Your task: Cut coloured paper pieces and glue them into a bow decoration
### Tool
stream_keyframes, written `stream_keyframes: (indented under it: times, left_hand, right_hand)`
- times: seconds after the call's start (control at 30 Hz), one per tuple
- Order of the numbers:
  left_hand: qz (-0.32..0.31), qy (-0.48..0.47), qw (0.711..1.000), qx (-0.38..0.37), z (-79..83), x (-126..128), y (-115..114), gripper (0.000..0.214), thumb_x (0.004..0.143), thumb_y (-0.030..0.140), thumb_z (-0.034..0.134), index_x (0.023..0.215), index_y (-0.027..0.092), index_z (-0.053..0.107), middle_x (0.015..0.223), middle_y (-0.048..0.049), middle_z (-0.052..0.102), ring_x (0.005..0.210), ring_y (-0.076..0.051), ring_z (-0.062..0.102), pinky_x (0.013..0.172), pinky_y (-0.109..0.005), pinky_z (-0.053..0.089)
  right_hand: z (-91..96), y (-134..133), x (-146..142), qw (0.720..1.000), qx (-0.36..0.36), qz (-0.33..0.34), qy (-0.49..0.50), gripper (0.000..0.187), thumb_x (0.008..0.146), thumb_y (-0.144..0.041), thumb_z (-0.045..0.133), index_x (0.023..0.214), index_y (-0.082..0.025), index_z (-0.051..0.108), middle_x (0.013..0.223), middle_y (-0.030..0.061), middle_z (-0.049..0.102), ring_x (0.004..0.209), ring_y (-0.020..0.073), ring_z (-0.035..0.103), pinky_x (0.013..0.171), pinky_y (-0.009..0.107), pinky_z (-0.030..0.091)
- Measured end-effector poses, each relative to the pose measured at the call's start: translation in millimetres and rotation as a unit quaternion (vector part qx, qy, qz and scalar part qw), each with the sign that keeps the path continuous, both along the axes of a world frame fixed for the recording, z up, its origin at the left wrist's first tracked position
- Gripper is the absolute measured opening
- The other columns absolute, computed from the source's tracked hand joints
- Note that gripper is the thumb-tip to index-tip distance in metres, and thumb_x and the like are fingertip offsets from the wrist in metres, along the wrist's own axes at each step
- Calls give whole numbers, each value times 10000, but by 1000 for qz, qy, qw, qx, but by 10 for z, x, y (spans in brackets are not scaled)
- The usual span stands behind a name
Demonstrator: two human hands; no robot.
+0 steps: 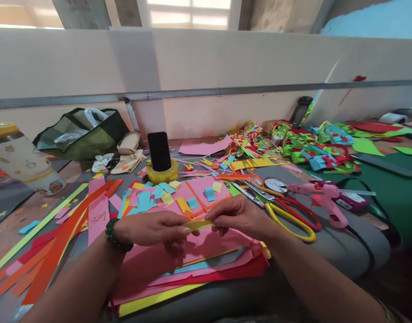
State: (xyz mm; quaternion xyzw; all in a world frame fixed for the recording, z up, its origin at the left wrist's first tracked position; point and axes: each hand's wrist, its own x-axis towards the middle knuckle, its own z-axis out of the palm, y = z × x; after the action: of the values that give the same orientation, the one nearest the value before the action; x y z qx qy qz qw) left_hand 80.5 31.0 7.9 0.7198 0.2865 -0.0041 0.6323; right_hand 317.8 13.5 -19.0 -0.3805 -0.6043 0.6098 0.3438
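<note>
A small yellow paper strip (198, 224) is stretched between my two hands, above a stack of pink paper sheets (206, 244). My left hand (158, 229) pinches its left end; a dark green bead bracelet circles that wrist. At the other end, my right hand (237, 217) grips the strip between thumb and fingers. Just beyond the hands, small blue paper pieces (144, 201) and a few yellow ones lie scattered on the pink sheets. Red, blue and yellow sheets show along the stack's near edge.
Scissors with yellow handles (289, 224), red-handled scissors (301, 213) and a pink glue gun (323, 197) lie to the right. A phone (159, 151) stands in a yellow tape roll (162, 172). Orange paper strips (61, 242), a tumbler (22, 157) and a green bag (84, 134) are at left.
</note>
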Motion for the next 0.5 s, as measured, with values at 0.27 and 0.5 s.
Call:
stream_keyframes:
  times: [0.27, 0.5]
  left_hand:
    - [20, -4, 1000, -1, -94, 114, -67, 371, 846, 499, 492, 876, 158, 635, 550, 51, 401, 458, -67, 353, 439, -185, 291]
    - [58, -59, 994, -73, -92, 127, -99, 473, 902, 501, 338, 844, 154, 654, 540, 31, 360, 469, -92, 268, 465, -260, 197]
  right_hand:
    - [-39, -72, -122, 997, 79, 22, 4, 136, 708, -260, 726, 814, -181, 760, 677, 18, 705, 537, 90, 624, 530, 187, 533]
    - [5, -35, -63, 980, 193, 30, -29, 133, 771, -267, 676, 839, -187, 757, 692, 23, 707, 573, 100, 634, 553, 195, 534]
